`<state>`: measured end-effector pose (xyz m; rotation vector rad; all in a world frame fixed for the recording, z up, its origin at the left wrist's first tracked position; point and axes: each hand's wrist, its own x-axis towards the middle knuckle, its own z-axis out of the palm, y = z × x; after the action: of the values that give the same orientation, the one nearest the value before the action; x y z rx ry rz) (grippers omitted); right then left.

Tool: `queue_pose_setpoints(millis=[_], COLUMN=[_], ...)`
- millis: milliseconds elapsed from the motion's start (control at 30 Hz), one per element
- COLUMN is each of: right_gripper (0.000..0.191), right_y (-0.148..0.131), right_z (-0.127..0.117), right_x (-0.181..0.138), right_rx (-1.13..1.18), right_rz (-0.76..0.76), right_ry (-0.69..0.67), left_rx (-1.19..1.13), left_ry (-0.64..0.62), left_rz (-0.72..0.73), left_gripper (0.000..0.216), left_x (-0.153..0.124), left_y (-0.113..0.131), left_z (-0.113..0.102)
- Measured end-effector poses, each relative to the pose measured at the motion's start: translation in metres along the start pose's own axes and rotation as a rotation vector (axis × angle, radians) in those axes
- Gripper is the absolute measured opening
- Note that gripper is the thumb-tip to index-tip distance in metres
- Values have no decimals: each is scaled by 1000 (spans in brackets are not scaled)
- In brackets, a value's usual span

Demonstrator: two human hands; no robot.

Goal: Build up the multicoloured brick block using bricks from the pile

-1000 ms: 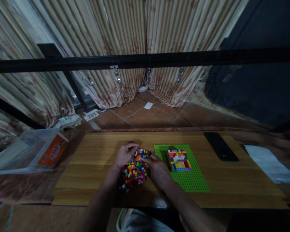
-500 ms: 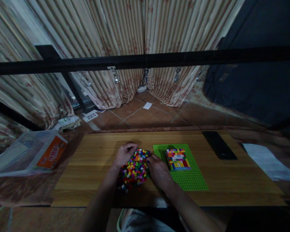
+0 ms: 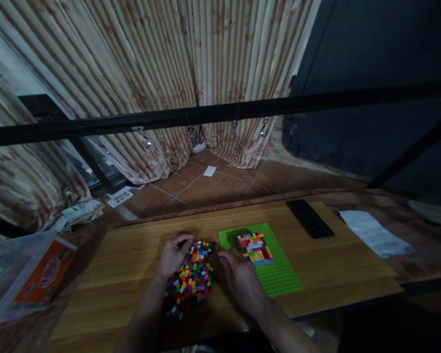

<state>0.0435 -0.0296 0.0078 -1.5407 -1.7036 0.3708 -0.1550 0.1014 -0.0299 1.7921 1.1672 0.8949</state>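
Observation:
A heap of small multicoloured building bricks (image 3: 193,274) lies on the wooden table between my hands. My left hand (image 3: 174,255) is at the heap's upper left edge, its thumb and fingers drawn together; what they hold, if anything, is too small to make out. To the right of the heap, my right hand (image 3: 240,274) has its fingertips pinched around what looks like a small brick, apart from the pile. This hand partly covers the left side of a green studded baseplate (image 3: 282,274). On that plate stands a block of stacked coloured bricks (image 3: 255,247).
A black phone (image 3: 309,218) lies on the wooden table (image 3: 106,274), to the right of the baseplate. On the floor are a clear plastic bin with an orange label (image 3: 44,269) at left and a white sheet (image 3: 375,233) at right. A dark rail (image 3: 206,115) crosses beyond the table.
The view has turned, so the table appears tilted and shifted left. My right hand has drawn away from the heap toward the baseplate. My left hand stays at the heap's edge.

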Motion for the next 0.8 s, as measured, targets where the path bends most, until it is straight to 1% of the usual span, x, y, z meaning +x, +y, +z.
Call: queue_pose_setpoints(millis=[100,200,300,400,500,667,800], right_gripper=[25,24,25,25,24,23,21], right_y=[13,33,52,63,67,68,72], right_z=[-23,-42,-52,-54,-51,-48,-47], right_x=[-9,-13,-11,-7,-4,-1,2], right_rx=[76,56,19,-28,-73,-79,-10], right_rz=[97,195,227,192,159,189,214], right_ry=[112,191,222,226,248,281,294], left_rx=[-6,0,9,18,24,47,47], left_ry=[8,6,3,15,20,24,27], left_rz=[-3,-11,-14,-28,-52,-46,-33], left_gripper=[24,26,28,32,34,34,34], left_x=[0,1,2,2,3,2,2], left_y=[1,-1,-4,-5,-3,-1,-3], left_z=[-1,-1,-1,-1,-1,-1,-1])
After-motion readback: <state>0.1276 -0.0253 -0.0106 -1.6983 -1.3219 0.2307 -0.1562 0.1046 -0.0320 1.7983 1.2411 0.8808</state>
